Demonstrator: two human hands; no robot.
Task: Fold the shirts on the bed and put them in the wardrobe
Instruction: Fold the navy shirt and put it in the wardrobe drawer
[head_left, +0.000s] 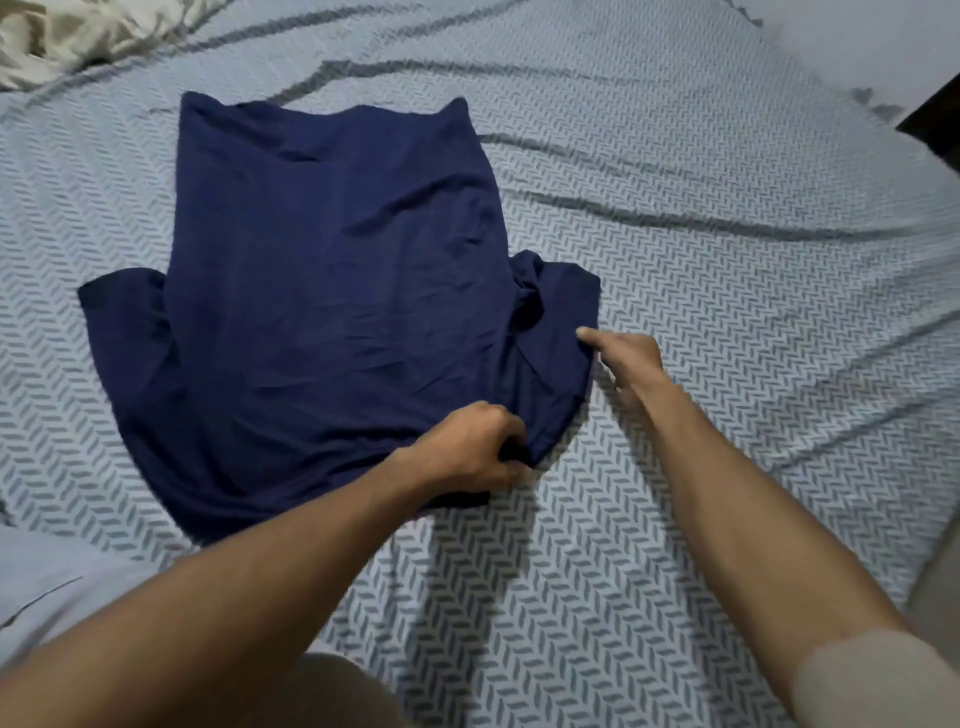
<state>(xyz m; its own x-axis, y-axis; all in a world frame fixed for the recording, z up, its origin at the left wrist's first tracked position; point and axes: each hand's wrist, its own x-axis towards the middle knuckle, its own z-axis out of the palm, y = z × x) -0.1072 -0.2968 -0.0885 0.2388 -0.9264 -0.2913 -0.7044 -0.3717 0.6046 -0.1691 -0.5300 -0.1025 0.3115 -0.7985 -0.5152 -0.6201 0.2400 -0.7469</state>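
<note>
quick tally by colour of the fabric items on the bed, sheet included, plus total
Navy: 1, the shirt, laid flat; left hand grips its near edge, right hand touches the sleeve.
Cream: 1, a crumpled cloth at the far left corner.
Blue-grey patterned: 1, the bedsheet.
Total: 3

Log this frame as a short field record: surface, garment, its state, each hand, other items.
surface: bed sheet, pale blue with chevron print, wrinkled
garment: navy shirt, lying spread flat, hem away from the camera
fold state: not yet folded; both sleeves out to the sides
left hand: grips the shirt's near edge by the right shoulder
right hand: fingers at the right sleeve's edge; grip unclear
other: cream fabric, crumpled, top left corner
</note>
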